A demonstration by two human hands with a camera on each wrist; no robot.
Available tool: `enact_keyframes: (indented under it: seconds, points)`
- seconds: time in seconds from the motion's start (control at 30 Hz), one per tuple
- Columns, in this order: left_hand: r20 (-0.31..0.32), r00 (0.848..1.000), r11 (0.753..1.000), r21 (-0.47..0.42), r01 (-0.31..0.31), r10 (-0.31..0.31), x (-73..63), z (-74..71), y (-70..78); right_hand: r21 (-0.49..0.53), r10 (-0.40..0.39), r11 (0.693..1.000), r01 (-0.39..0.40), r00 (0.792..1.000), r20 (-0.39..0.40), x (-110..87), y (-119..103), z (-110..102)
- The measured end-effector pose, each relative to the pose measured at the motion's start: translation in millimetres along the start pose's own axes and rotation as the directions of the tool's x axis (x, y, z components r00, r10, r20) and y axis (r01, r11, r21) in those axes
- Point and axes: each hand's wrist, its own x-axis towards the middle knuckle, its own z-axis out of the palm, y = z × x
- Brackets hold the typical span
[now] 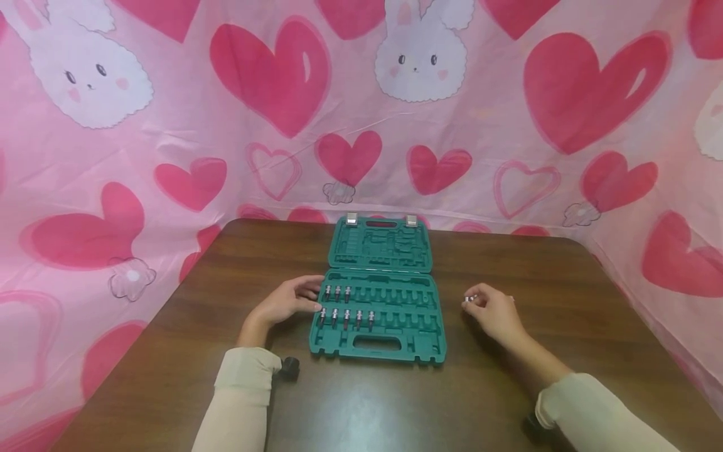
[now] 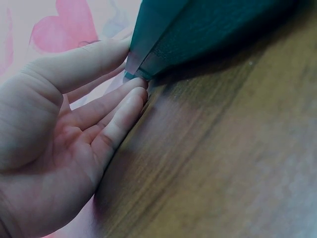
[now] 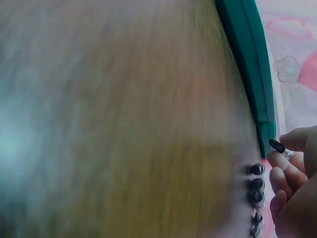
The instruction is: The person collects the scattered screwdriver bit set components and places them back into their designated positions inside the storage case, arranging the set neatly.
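Note:
A green plastic socket case point(image 1: 377, 349) lies unfolded, its lid point(image 1: 380, 242) leaning back. Silver bit sockets with dark tips fill the left part of two slot rows: three in the far row, several in the near one. My left hand point(image 1: 288, 302) touches the case's left edge; in the left wrist view its thumb and extended fingers point(image 2: 116, 116) meet the case's side. To the right of the case, my right hand point(image 1: 494, 312) pinches a bit socket point(image 3: 281, 147) between thumb and fingers, clear of the tabletop, its black tip sticking out.
Several more bit sockets point(image 3: 256, 196) stand in a row on the table beside the right hand, mostly hidden by it in the head view. The brown wooden table point(image 1: 361, 408) meets a pink heart-patterned cloth point(image 1: 361, 113) at the back and sides.

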Motion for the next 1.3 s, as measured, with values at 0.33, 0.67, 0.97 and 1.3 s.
enact_keyframes:
  seconds: [0.33, 0.67, 0.97, 1.3]
  points:
    - [0.018, 1.000, 1.000, 0.005, 0.011, -0.011, 1.2, 0.1, 2.6, 0.041, -0.006, 0.999, 0.007, 1.000, -0.022, 6.6, -17.0, 16.6]
    - [-0.007, 1.000, 1.000, 0.006, 0.009, -0.009, -0.5, -0.3, 0.3, 0.101, -0.034, 0.994, 0.032, 0.999, 0.024, 11.9, -43.5, 34.3]
    - [-0.008, 1.000, 1.000, 0.011, 0.018, -0.018, 0.5, 0.6, 1.2, 0.112, -0.060, 0.992, 0.058, 0.998, 0.019, 10.2, -53.4, 49.4]
    - [-0.009, 1.000, 0.999, 0.032, -0.002, 0.002, 0.2, 0.6, 1.0, 0.127, -0.032, 0.991, 0.029, 0.999, 0.019, 8.3, -65.6, 62.3]
